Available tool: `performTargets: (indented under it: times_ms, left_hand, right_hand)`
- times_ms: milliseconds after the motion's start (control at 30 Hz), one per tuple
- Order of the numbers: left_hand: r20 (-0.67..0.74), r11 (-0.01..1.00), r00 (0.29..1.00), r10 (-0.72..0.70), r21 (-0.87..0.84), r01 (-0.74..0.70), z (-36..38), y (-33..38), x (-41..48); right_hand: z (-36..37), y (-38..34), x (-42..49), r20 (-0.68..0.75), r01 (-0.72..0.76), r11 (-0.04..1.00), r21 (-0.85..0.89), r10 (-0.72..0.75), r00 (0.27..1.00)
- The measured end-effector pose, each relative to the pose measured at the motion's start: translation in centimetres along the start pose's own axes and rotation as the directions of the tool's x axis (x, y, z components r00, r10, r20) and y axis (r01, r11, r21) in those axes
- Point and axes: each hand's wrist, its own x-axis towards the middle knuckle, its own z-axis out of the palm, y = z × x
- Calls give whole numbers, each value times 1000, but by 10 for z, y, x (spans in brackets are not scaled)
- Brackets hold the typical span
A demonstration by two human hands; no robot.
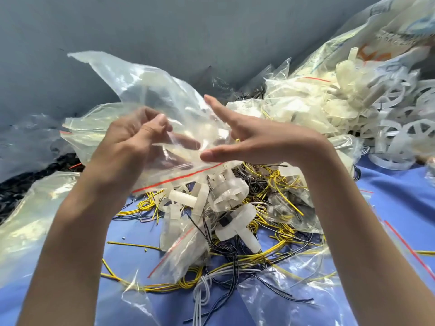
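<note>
The zip bag (pixel 153 90), clear with a red stripe along its mouth, is hanging in the air between both hands, above the heap on the counter. The left hand (pixel 131 142) is pinching the film near the mouth, its grip narrow, with thumb and curled fingers closing on the plastic. The right hand (pixel 254 140) is lying flat against the bag's other side, fingers straight and thumb spread, its grip wide and holding nothing.

The step looks like opening the mouth for filling. To do it well, the left pinch should be taking only one layer of film while the right thumb is sliding under the striped edge and drawing the other layer away. Pulling both layers together would only be stretching the seal.

Directly below the bag, white plastic parts (pixel 226 196) are lying tangled with yellow, black and grey wires (pixel 270 255), so holding the bag above the loose ends is making sense. Under the bag and the heap, the blue counter (pixel 388 208) is showing. To the right of the bag, filled bags (pixel 306 107) and spoked wheels (pixel 400 132) are lying piled.
</note>
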Motion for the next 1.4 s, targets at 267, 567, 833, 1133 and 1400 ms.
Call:
performTargets:
  times_ms: [267,567,833,1133,1400]
  left_hand:
    - [-168,967,984,-58,235,97,0,-21,11]
    - [-382,838,892,244,545,4,4,-25,8]
    - [-177,582,950,257,813,-6,5,-23,5]
    - [-63,539,998,-20,840,64,13,-19,1]
    - [-47,545,996,75,839,-2,11,-18,1]
  right_hand:
    - [-5,0,-1,-248,4,998,-67,-21,969]
    - [-2,2,6,-405,-89,982,167,150,902]
    - [2,0,9,-393,-107,981,164,164,905]
    - [9,-1,13,-352,-93,990,102,124,928]
    - [10,-2,12,-321,-58,992,115,92,943]
